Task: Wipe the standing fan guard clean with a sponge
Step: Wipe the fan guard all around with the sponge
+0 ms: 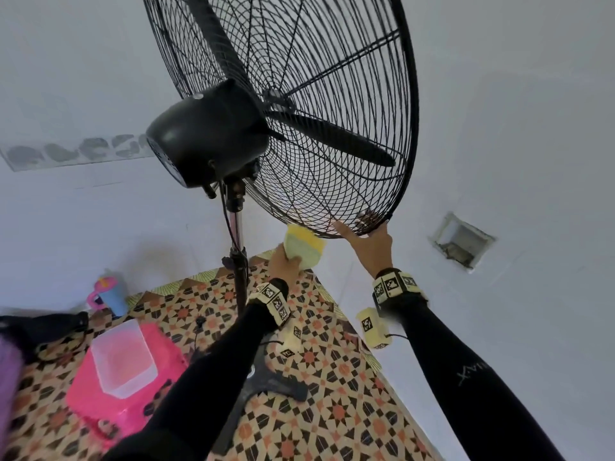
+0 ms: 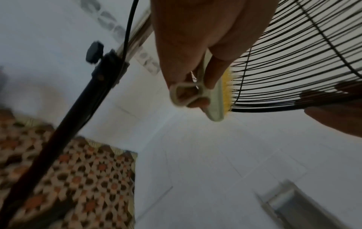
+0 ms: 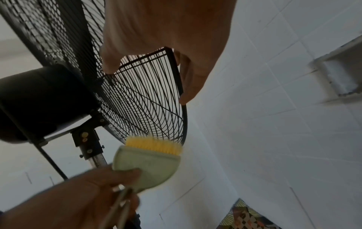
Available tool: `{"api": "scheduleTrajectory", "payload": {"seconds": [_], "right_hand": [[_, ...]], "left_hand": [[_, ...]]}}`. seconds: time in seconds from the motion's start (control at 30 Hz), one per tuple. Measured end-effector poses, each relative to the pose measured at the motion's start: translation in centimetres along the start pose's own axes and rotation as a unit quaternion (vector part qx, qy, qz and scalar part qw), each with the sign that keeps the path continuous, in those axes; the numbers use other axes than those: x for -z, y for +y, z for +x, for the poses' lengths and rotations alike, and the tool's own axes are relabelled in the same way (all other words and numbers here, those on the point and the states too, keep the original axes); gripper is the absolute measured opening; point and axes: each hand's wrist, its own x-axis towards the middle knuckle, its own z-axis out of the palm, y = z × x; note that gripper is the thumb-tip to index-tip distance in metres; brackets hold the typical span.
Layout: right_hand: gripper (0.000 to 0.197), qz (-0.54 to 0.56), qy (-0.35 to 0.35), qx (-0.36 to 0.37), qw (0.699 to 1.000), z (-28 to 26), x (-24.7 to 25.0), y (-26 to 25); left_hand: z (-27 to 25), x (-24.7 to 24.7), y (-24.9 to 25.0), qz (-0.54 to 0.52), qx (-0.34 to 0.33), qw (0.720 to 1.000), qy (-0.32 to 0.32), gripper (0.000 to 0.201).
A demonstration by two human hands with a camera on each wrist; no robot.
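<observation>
The standing fan's black wire guard (image 1: 412, 121) tilts overhead, with its motor housing (image 1: 203, 134) to the left. My left hand (image 1: 293, 259) grips a pale green scrubber with a yellow face (image 1: 304, 249); it looks more like a brush than a sponge. Its yellow face touches the guard's bottom edge, as the scrubber (image 2: 215, 99) against the guard (image 2: 293, 62) shows in the left wrist view. My right hand (image 1: 357, 224) holds the guard's lower rim just to the right, fingers curled through the wires. From the right wrist I see the right hand (image 3: 166, 31), guard (image 3: 147, 93), scrubber (image 3: 149, 161) and left hand (image 3: 88, 193).
The fan pole (image 1: 238, 247) drops to a dark base (image 1: 273, 384) on a patterned mat (image 1: 332, 410). At the lower left a clear plastic tub (image 1: 123, 354) sits on a pink stool (image 1: 100, 404). A blue cup (image 1: 111, 294) stands behind. A wall recess (image 1: 462, 241) is at the right.
</observation>
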Motion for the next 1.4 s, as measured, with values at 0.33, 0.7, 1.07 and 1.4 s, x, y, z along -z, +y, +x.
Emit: {"api": "scheduleTrajectory", "payload": {"seconds": [0.33,0.7,1.07,1.4], "right_hand": [[0.127,0.017,0.025,-0.002,1.0,-1.3,-1.2,-0.3],[0.084,-0.002,-0.001,0.027,1.0,-2.0,0.5,-1.1],[0.099,0.01,-0.05,0.029,0.998,-2.0,1.9,-1.7],[0.078,-0.009,-0.051,0.024,0.998,-1.6,1.5,-1.9]], "left_hand": [[-2.1,1.5,1.6,0.122,-0.15,0.98,0.038,0.073],[-2.5,-1.2,-0.7,0.098,-0.125,0.979,0.128,0.071],[-1.4,0.6,-0.8,0.063,-0.196,0.955,0.213,0.074],[-1.7,2.2,-0.3,-0.042,-0.153,0.962,0.223,0.073]]}}
